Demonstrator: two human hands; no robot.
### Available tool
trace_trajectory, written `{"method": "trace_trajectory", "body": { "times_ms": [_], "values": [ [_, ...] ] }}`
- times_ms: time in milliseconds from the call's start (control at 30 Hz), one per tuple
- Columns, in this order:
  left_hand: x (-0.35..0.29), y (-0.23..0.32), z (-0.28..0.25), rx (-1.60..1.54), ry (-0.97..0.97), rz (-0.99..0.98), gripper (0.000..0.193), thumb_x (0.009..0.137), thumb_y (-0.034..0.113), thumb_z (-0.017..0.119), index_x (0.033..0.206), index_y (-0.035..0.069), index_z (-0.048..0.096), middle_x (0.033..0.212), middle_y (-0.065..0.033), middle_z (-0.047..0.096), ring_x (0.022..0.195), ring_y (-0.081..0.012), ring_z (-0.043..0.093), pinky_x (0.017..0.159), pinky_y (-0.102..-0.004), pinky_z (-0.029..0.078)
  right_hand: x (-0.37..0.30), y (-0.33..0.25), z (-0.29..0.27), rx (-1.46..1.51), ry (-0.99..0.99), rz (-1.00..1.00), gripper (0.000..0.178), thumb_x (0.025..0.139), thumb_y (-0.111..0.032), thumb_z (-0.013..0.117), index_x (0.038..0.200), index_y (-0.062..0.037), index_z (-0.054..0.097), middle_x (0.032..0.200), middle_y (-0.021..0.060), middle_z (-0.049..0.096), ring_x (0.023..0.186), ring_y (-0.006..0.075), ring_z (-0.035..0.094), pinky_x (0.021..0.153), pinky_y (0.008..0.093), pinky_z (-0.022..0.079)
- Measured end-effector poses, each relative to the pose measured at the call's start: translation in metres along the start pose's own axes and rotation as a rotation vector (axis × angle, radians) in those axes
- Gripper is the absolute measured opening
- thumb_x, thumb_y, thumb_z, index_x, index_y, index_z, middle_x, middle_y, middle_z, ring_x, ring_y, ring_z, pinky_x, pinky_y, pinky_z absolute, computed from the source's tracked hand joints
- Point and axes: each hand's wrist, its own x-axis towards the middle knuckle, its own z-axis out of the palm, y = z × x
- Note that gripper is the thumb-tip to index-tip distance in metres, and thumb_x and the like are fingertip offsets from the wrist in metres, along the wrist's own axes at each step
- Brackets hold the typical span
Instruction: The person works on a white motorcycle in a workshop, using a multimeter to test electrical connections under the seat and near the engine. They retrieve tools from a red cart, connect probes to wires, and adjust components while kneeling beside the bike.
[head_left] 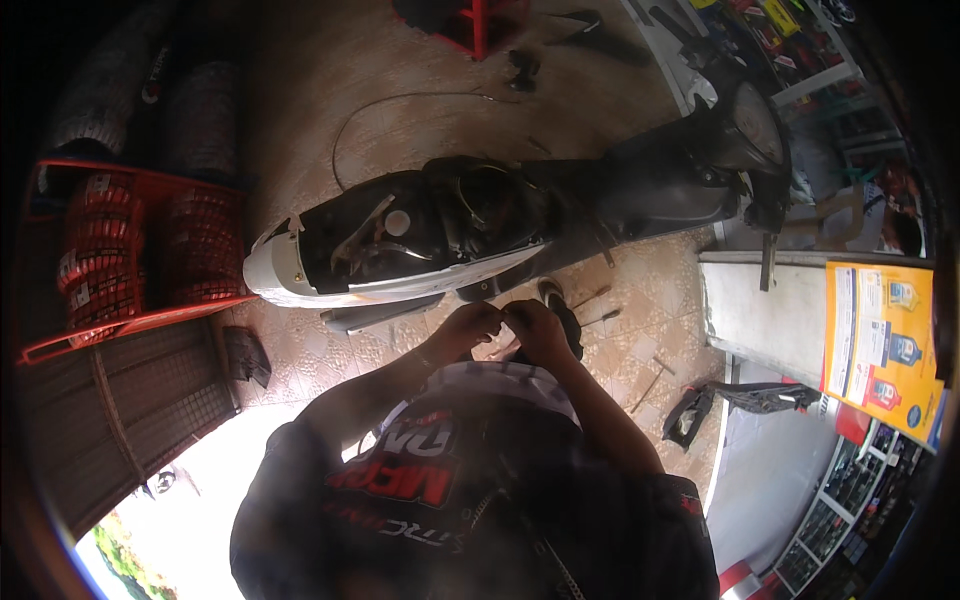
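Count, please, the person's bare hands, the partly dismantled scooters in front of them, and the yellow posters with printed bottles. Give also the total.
Bare hands: 2 (left hand, right hand)
Partly dismantled scooter: 1
Yellow poster with printed bottles: 1
Total: 4

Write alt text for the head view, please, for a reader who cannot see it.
A person's left hand and right hand are close together beside a partly stripped motorbike on a patterned floor; what they hold, if anything, is unclear. A red rack with stacked goods is at left, a yellow poster at right.
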Motion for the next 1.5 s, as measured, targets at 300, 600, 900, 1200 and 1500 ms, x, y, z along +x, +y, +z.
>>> {"method": "trace_trajectory", "body": {
  "times_ms": [300,600,900,1200,1500],
  "values": [
    [0.069,-0.001,0.073,-0.142,0.369,0.036,0.02,0.104,0.023,0.057,0.108,0.004,0.062,0.096,-0.0035,0.065,0.088,-0.0105,0.061,0.081,-0.027,0.05,0.075,0.074,-0.084,0.206,-0.286,-0.078,0.021,0.091,-0.012,0.07,0.108,0.0004,0.07,0.097,0.0168,0.072,0.089,0.029,0.072,0.079,0.0353,0.055],
    [0.161,-0.018,0.094,-0.055,0.452,0.005,0.023,0.102,0.023,0.059,0.112,0.002,0.062,0.092,-0.0004,0.062,0.085,-0.0097,0.059,0.078,-0.0279,0.049,0.117,0.155,-0.123,0.237,-0.283,-0.087,0.02,0.097,-0.018,0.064,0.107,-0.0014,0.07,0.096,0.0142,0.071,0.088,0.0255,0.071,0.078,0.035,0.054],
    [0.253,-0.077,0.027,0.331,0.603,0.089,0.051,0.094,0.009,0.064,0.139,0.002,0.039,0.099,-0.0065,0.062,0.09,-0.0112,0.062,0.078,-0.0272,0.051,0.221,0.453,-0.111,-0.41,0.003,0.275,0.029,0.097,-0.032,0.063,0.105,-0.0048,0.071,0.089,0.0167,0.072,0.085,0.0364,0.069,0.079,0.0452,0.053],
    [0.269,-0.115,-0.03,0.441,0.492,0.236,0.079,0.084,-0.006,0.072,0.146,0.0,0.024,0.091,-0.0048,0.061,0.092,-0.0129,0.063,0.083,-0.028,0.053,0.327,0.653,-0.074,-0.893,0.3,-0.193,0.032,0.095,-0.022,0.064,0.123,-0.007,0.066,0.118,0.0216,0.067,0.105,0.0412,0.066,0.095,0.048,0.052],
    [0.265,-0.116,-0.029,0.331,0.377,0.335,0.09,0.087,-0.002,0.073,0.153,0.007,0.013,0.104,-0.0081,0.055,0.095,-0.0142,0.063,0.085,-0.0313,0.054,0.334,0.678,-0.07,-1.11,0.069,-0.324,0.038,0.095,-0.013,0.06,0.132,-0.0051,0.061,0.132,0.0226,0.061,0.121,0.0379,0.06,0.106,0.0451,0.047]
  ]
}}
